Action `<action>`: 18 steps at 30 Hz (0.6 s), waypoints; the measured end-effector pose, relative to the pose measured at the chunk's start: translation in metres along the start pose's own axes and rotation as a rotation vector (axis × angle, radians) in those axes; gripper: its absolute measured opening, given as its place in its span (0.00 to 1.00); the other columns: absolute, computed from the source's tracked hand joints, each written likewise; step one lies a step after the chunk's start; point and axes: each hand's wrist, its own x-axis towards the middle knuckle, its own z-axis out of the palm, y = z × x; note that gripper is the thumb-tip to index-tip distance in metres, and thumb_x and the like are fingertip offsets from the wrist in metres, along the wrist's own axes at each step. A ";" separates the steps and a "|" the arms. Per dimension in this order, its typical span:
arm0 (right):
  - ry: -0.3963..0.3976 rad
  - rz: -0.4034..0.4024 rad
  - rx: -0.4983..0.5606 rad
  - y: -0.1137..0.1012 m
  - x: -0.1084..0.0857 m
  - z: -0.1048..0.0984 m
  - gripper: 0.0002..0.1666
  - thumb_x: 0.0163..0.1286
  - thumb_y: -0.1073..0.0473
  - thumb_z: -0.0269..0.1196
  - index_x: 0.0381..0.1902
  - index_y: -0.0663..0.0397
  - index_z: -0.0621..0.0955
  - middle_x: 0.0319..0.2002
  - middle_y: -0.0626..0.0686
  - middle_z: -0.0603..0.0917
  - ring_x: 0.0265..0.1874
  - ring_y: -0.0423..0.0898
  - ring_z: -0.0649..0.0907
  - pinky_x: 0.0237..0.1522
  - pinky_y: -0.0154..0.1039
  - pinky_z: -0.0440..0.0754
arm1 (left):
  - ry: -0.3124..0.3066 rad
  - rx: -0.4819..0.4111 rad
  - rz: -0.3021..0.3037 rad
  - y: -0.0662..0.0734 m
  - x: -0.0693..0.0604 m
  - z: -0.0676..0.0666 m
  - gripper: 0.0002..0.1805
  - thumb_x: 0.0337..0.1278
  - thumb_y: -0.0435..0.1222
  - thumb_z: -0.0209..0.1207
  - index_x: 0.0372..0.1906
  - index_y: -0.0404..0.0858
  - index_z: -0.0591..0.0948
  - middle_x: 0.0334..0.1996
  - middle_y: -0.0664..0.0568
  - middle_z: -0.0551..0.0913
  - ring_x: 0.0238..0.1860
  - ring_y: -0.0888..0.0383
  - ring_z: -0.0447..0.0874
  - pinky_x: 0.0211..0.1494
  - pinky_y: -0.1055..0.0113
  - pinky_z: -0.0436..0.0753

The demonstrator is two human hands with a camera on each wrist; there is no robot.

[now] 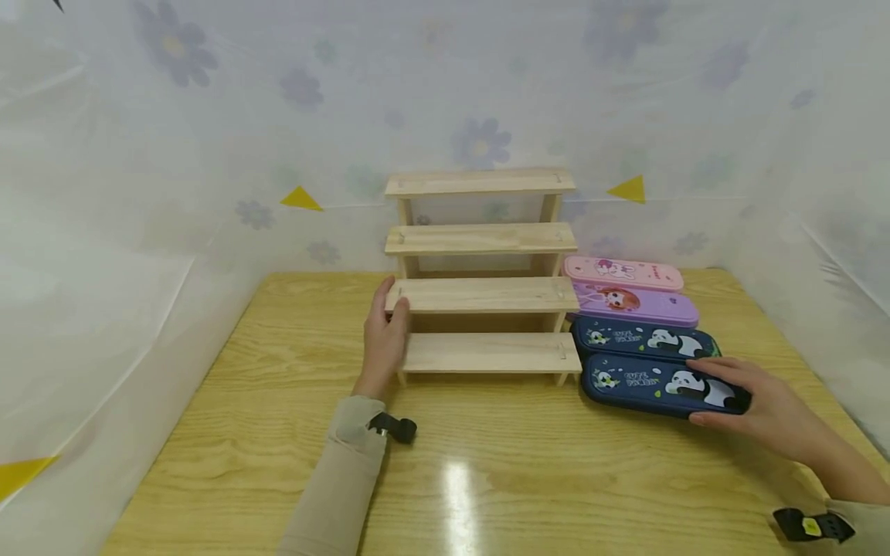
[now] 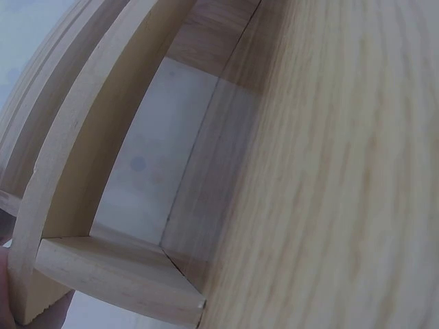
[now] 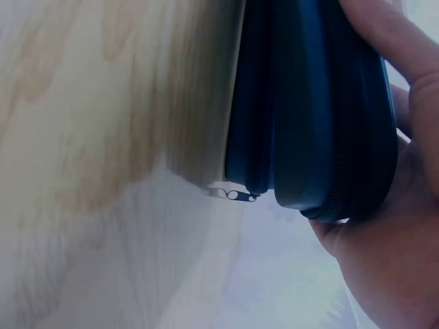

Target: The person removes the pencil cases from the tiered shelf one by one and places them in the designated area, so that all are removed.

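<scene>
A four-tier wooden step shelf (image 1: 480, 295) stands upright on the table. My left hand (image 1: 385, 332) grips the left end of its second tier from the bottom, thumb in front; only bits of fingers (image 2: 5, 295) show in the left wrist view. To the right, my right hand (image 1: 772, 405) holds the right end of the nearest navy panda pencil case (image 1: 647, 384) between thumb and fingers. Its zipped side (image 3: 336, 116) faces the right wrist camera. Just behind it lies a second navy panda pencil case (image 1: 636, 337), its zipper pull (image 3: 236, 196) hanging out.
Farther back, beside the shelf, lie a purple pencil case (image 1: 653, 306) with a girl's picture and a pink one (image 1: 622, 272) with a rabbit. The wood-grain table (image 1: 278, 448) is bounded at the back and sides by a flowered white sheet (image 1: 389, 93).
</scene>
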 end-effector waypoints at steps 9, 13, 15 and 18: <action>0.008 -0.062 0.024 0.004 0.004 0.010 0.44 0.50 0.54 0.79 0.65 0.54 0.76 0.62 0.70 0.69 0.58 0.74 0.65 0.50 0.76 0.61 | -0.014 0.002 0.000 0.002 -0.002 -0.001 0.28 0.74 0.54 0.45 0.75 0.59 0.61 0.17 0.42 0.72 0.17 0.52 0.68 0.22 0.59 0.73; 0.030 -0.116 0.004 0.005 0.005 0.013 0.41 0.50 0.57 0.79 0.63 0.56 0.77 0.60 0.68 0.71 0.57 0.73 0.68 0.47 0.73 0.65 | -0.022 0.010 0.010 0.002 -0.002 -0.001 0.30 0.75 0.55 0.44 0.76 0.56 0.60 0.17 0.42 0.72 0.17 0.51 0.69 0.22 0.58 0.74; 0.035 -0.126 -0.021 0.005 0.006 0.015 0.41 0.49 0.57 0.80 0.61 0.57 0.78 0.59 0.67 0.72 0.56 0.73 0.68 0.46 0.72 0.66 | -0.025 0.011 0.014 0.002 -0.003 -0.001 0.30 0.75 0.55 0.44 0.76 0.55 0.59 0.17 0.41 0.72 0.17 0.51 0.69 0.22 0.57 0.74; 0.029 -0.117 -0.052 0.005 0.007 0.015 0.41 0.48 0.55 0.80 0.61 0.59 0.78 0.59 0.67 0.72 0.56 0.73 0.68 0.47 0.73 0.66 | -0.027 0.013 0.018 0.001 -0.002 -0.002 0.30 0.74 0.56 0.44 0.76 0.55 0.59 0.17 0.42 0.72 0.17 0.51 0.69 0.22 0.57 0.74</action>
